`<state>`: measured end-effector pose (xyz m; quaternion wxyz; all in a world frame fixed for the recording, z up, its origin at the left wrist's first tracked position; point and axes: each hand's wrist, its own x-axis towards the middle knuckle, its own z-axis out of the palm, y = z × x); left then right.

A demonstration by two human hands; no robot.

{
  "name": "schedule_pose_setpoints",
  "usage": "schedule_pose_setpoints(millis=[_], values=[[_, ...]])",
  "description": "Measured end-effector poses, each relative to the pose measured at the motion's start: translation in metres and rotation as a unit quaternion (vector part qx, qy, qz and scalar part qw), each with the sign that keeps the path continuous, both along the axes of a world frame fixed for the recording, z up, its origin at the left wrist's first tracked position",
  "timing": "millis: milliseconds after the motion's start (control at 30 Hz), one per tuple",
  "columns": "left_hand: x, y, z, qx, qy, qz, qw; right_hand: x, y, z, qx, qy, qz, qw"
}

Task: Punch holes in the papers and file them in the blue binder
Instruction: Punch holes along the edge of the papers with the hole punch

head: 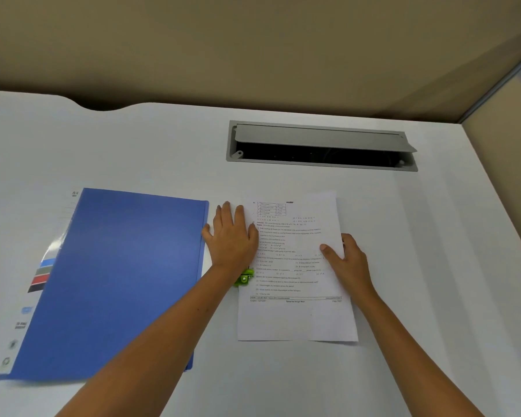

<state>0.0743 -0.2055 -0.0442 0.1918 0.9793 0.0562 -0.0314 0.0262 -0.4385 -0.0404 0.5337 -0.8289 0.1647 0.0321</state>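
Left hand: our left hand (pixel 229 236) lies flat with straight fingers and presses down on a small green plastic hole punch (pixel 245 277); only a bit of the punch peeks out under the wrist.
Right hand: our right hand (pixel 345 255) pinches the right edge of the white printed paper sheets (pixel 295 266), thumb on top.
Papers: they lie on the white desk (pixel 283 377), the left edge tucked in at the punch. We think they are light, thin and bendy, so we hold them by the edge and keep them flat.
Binder: the flat blue plastic binder (pixel 118 281) lies closed just left of our left hand. We cannot see inside.
Desk box: the grey cable box (pixel 319 145) has its lid half up; inside looks dark.
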Motion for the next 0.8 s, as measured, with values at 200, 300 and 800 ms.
schedule_pose_setpoints(millis=[200, 300, 800], values=[[-0.003, 0.003, 0.015, -0.023, 0.008, -0.007, 1.000, -0.003, -0.002, 0.014, 0.088, 0.053, -0.003, 0.995], [-0.012, 0.008, 0.012, -0.091, 0.002, -0.017, 0.996, -0.002, -0.006, 0.018, 0.092, 0.077, 0.012, 0.993], [-0.062, 0.019, 0.029, -0.091, -0.047, 0.064, 0.993, -0.028, -0.051, 0.037, -0.020, 0.082, -0.020, 0.996]])
